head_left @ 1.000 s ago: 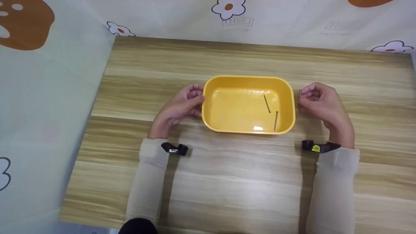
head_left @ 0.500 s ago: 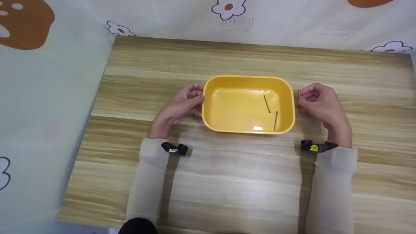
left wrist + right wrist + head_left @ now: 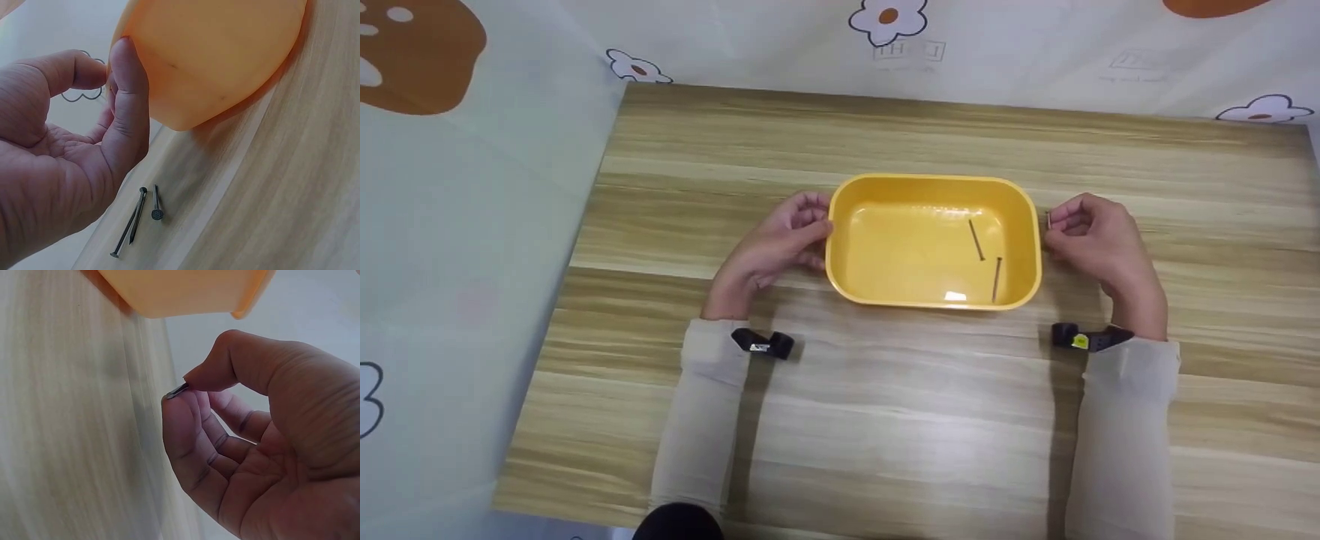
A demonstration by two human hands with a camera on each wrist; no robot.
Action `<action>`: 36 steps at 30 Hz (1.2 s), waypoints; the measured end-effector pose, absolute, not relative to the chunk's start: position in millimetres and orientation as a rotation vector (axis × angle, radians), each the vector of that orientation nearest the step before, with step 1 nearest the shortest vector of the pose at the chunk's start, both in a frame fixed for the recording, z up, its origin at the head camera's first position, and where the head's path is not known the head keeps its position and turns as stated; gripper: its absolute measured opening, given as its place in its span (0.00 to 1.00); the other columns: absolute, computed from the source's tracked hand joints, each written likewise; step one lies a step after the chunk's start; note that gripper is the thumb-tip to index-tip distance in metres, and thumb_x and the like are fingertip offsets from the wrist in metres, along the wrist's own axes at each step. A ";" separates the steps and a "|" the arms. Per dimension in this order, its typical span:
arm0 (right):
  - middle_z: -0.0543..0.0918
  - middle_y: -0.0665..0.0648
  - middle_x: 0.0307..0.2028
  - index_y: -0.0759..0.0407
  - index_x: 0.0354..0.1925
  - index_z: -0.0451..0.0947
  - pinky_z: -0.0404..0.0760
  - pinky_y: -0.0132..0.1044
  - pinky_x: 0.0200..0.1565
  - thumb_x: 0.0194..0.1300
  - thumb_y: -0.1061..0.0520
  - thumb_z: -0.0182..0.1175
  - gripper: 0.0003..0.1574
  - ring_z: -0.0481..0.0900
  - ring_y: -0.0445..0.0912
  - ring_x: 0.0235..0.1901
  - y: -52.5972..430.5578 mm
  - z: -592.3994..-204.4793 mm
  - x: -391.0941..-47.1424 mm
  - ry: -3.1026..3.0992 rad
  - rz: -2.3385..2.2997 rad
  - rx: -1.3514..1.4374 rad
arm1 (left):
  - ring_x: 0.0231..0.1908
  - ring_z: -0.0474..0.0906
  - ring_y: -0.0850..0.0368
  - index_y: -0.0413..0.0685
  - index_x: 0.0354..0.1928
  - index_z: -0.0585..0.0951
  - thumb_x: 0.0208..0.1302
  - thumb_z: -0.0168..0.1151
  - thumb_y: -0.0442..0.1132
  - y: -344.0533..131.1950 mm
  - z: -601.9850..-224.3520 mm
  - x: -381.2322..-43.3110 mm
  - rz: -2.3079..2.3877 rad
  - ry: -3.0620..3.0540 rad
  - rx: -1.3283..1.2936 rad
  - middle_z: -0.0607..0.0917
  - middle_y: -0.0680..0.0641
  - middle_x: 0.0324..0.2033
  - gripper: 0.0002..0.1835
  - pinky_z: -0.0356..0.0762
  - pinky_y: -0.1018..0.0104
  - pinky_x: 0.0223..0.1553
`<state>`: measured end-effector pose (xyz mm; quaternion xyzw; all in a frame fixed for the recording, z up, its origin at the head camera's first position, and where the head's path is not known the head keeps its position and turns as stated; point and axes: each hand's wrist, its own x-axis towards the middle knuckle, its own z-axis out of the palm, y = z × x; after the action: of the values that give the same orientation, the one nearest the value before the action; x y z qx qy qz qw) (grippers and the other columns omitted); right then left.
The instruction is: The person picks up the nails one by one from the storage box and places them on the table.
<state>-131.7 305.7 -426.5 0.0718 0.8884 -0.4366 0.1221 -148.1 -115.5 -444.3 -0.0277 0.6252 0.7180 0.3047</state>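
Note:
A yellow plastic bin [image 3: 915, 255] stands on the wooden table, with two nails [image 3: 976, 240] lying inside at its right end. My left hand [image 3: 776, 240] holds the bin's left side, thumb at the rim and a finger against the outer wall [image 3: 225, 50]. Just right of the bin, my right hand [image 3: 1099, 236] pinches a nail [image 3: 178, 391] between thumb and index fingertip; most of that nail is hidden by the fingers. On the table below my left hand lie three loose nails [image 3: 157, 211], hidden in the head view.
The wooden table [image 3: 885, 420] runs up to a pale wall covering [image 3: 750, 45] with flower prints at the back and left. Black wrist cameras [image 3: 765, 343] sit at both cuffs. A dark rounded object [image 3: 679, 523] shows at the bottom edge.
My right hand has shifted slightly left toward the bin, with the nail still pinched. The left hand, the bin and the two nails inside it have not moved.

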 end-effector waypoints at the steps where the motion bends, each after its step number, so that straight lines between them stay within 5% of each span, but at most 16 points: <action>1: 0.81 0.43 0.33 0.68 0.48 0.77 0.84 0.21 0.36 0.63 0.65 0.67 0.16 0.81 0.33 0.32 305.6 -426.7 -131.9 2.595 -1.265 0.214 | 0.39 0.80 0.53 0.43 0.64 0.69 0.76 0.58 0.31 -115.5 -444.2 -148.0 1.902 1.656 -0.072 0.79 0.42 0.48 0.19 0.87 0.66 0.31; 36: 0.86 0.52 0.35 0.64 0.45 0.82 0.76 0.19 0.35 0.63 0.59 0.67 0.14 0.78 0.31 0.30 307.7 -434.0 -134.1 2.701 -1.012 0.200 | 0.39 0.81 0.54 0.42 0.65 0.70 0.75 0.58 0.30 -115.3 -445.3 -148.3 1.915 1.653 -0.053 0.80 0.42 0.48 0.19 0.88 0.66 0.30</action>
<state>-134.1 307.7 -434.0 0.0688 0.9269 -0.3473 0.1249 -148.3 -115.3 -445.3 -0.0200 0.6229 0.7219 0.3008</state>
